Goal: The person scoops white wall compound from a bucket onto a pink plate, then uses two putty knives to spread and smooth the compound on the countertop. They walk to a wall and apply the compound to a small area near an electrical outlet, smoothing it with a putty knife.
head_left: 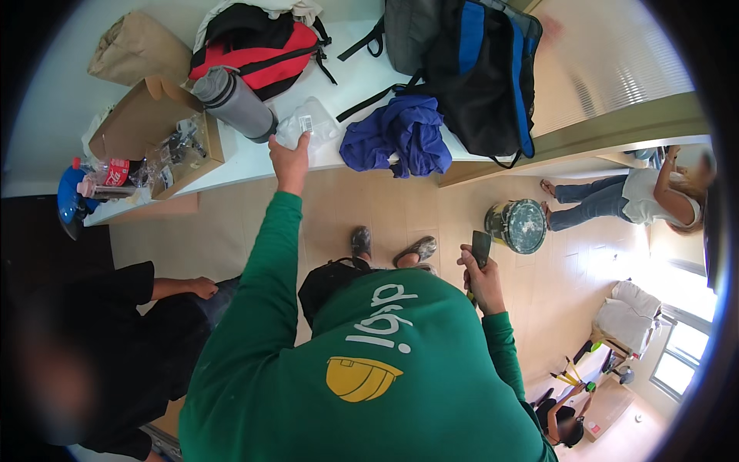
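My left hand (289, 162) reaches to the white shelf's front edge and pinches a clear plastic packet (314, 123) with a label on it. Just left of the packet a grey bottle (235, 104) lies tilted, and a bunched blue cloth (392, 135) is to its right. My right hand (481, 281), low at my right side, is closed round a tool with a dark flat blade (481, 245) and a partly hidden handle. Both forearms are in green sleeves.
On the shelf (231, 185) are backpacks (485, 77), an open cardboard box (127, 131) and plastic bottles. A paint-spattered bucket (523, 223) stands on the floor at right. Co-workers are at my left (131, 346), at far right (647, 192) and at lower right (554, 420).
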The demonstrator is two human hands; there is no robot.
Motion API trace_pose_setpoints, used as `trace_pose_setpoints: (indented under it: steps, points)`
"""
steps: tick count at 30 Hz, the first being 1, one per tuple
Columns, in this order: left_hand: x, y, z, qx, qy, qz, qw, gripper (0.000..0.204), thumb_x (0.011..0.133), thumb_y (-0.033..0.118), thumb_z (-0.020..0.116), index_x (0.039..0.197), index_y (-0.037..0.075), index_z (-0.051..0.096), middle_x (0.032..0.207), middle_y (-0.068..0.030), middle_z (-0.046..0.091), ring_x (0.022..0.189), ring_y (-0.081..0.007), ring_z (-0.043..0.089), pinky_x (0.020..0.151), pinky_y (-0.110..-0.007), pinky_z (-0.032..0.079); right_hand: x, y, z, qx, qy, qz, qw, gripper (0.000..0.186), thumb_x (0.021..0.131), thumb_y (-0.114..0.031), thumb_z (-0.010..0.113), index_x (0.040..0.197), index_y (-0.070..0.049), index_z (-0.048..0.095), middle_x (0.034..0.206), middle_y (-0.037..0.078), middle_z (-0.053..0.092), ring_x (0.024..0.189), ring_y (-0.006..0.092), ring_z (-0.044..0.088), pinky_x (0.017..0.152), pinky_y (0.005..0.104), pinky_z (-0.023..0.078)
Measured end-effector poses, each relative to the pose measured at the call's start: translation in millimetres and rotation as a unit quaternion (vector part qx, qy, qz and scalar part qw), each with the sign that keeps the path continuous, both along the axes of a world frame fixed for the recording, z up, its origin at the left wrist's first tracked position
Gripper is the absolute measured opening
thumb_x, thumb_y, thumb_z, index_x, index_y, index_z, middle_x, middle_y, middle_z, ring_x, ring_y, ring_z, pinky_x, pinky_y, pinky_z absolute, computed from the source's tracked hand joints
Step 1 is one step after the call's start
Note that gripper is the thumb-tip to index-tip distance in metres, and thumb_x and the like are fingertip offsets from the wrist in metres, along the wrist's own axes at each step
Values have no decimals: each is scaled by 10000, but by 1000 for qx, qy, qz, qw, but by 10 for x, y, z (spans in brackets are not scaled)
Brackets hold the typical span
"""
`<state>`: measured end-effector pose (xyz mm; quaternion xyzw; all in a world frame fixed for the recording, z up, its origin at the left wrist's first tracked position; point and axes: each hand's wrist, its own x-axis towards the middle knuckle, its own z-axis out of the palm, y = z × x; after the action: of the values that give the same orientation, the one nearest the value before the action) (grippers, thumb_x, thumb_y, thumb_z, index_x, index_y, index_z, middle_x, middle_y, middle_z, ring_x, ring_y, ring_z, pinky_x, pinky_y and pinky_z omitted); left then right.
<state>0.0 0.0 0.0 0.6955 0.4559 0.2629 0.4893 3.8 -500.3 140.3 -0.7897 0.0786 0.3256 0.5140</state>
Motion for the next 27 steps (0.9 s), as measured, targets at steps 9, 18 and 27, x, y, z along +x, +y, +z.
trace_pose_setpoints:
  steps: [9, 18, 27]
  points:
    - [99, -141, 550, 428, 129, -189, 874, 966, 892, 438, 852, 1646, 59, 382, 1679, -314, 341, 1538, -509, 349, 1237, -655, 305, -156, -175, -210, -32, 28, 23, 999, 540, 1049, -426, 736, 1358, 14, 692, 936, 39, 716, 636, 79, 574, 531, 275, 492]
    - [466, 180, 225, 366, 277, -252, 852, 1062, 842, 553, 866, 1659, 87, 374, 1564, -209, 472, 1442, -409, 472, 1114, -599, 389, 26, -182, -262, -66, 25, 37, 997, 574, 1039, -458, 736, 1358, 17, 688, 936, 40, 712, 647, 88, 584, 542, 285, 504]
    - [429, 153, 62, 401, 264, -247, 842, 1010, 894, 494, 829, 1667, 68, 338, 1548, -188, 470, 1400, -405, 480, 1133, -633, 353, -112, -314, -400, -79, 35, 47, 995, 593, 1035, -470, 722, 1357, 26, 686, 960, 78, 735, 658, 112, 607, 558, 303, 515]
